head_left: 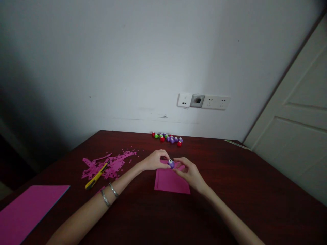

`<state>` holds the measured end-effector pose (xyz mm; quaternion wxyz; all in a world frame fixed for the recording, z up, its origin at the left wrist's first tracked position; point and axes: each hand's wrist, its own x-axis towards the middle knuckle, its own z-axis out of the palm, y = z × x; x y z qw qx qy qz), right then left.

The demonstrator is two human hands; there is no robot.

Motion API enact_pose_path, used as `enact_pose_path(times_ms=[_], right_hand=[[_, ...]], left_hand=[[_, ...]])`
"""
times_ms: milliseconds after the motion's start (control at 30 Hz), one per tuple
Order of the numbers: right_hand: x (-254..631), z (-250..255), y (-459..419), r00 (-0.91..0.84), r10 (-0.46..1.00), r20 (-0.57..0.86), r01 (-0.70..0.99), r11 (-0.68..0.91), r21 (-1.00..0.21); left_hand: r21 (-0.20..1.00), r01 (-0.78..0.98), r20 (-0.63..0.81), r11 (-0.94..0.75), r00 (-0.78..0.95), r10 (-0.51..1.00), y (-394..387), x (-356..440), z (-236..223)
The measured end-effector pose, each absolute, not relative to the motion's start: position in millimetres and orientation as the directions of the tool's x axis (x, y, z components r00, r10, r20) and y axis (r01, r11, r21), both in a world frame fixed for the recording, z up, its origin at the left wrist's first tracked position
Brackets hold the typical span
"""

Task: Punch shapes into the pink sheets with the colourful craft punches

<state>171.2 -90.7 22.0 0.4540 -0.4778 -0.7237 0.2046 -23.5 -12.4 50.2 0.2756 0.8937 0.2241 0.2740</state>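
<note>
A small purple paper punch (171, 163) sits at the far edge of a pink paper sheet (170, 182) lying on the dark red table (230, 190). My left hand (154, 160) curls around the punch from the left, fingers closed on it. From the right, my right hand (188, 173) meets it, fingertips pinching the punch and the paper's edge. Two bracelets ring my left wrist.
Several small red, green and purple punches (168, 137) cluster at the table's far edge by the wall. Pink paper scraps (109, 164) and a yellow utility knife (96, 176) lie at the left. A large pink sheet (24, 211) lies at the near left corner. Wall sockets (204, 101) and a door (298, 122) stand behind.
</note>
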Motion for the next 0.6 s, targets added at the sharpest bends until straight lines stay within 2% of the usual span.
enact_pose_path(times_ms=[233,400,600], right_hand=[[173,18,-94,-0.184,0.890,0.416,0.530,0.446,-0.721],[173,13,-93,-0.161,0.913,0.376,0.491,0.405,-0.772],[190,9,-83,0.005,0.961,0.276,0.367,0.255,-0.894]], left_hand=[[0.605,0.259,0.344,-0.753,0.767,0.541,-15,-19,47],[0.612,0.259,0.339,-0.747,0.768,0.544,-19,-17,46],[0.607,0.341,0.355,-0.718,0.692,0.628,-11,-21,52]])
